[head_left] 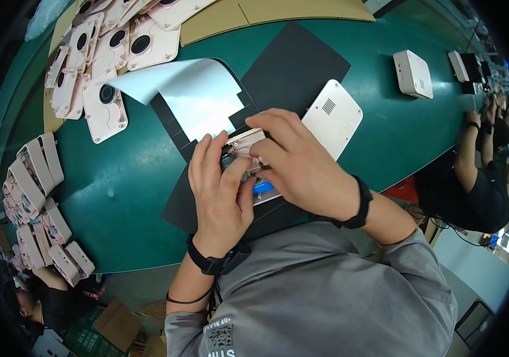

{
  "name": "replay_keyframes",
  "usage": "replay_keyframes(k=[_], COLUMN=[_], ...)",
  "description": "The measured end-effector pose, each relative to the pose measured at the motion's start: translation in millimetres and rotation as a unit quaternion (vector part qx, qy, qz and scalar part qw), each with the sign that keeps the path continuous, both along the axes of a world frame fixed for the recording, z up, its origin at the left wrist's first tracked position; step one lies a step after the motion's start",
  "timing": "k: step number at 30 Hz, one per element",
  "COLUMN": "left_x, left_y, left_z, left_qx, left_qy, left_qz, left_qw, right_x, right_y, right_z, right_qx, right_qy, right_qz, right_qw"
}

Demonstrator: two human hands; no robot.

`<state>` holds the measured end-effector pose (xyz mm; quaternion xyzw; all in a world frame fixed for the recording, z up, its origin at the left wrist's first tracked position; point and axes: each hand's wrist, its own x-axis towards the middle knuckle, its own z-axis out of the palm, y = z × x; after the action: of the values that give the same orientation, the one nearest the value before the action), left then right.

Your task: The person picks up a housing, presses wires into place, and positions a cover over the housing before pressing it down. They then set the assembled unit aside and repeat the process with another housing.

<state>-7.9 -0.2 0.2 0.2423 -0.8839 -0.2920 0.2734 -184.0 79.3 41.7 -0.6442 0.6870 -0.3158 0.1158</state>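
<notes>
A pale pink plastic housing [247,141] lies open side up in front of me, on dark sheets. A bright blue part [262,187] shows inside it, with dark round pieces partly covered by my fingers. My left hand [216,193] grips the housing's left side, its thumb and index finger reaching into it. From the right, my right hand [302,160] bends over the far rim. Its thumb and a finger pinch together inside the housing; what is between them is hidden.
White backing film [198,101] curls over black sheets [293,65]. A flat white cover [333,119] lies to the right, a white box-shaped unit [413,74] beyond. Pink panels with black discs [106,110] pile up far left; open housings [28,178] stand nearer left. Other people sit at both sides.
</notes>
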Motion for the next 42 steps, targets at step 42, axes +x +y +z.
replay_keyframes(k=[42], left_x=[3], left_y=[2], left_z=[-6], left_qx=[-0.005], left_qy=[0.02], left_qz=[0.006], left_qw=[1.0], right_x=[2], right_y=[42], right_z=[9], right_qx=[0.011], right_qy=[0.045], right_qz=[-0.026], right_qw=[0.999])
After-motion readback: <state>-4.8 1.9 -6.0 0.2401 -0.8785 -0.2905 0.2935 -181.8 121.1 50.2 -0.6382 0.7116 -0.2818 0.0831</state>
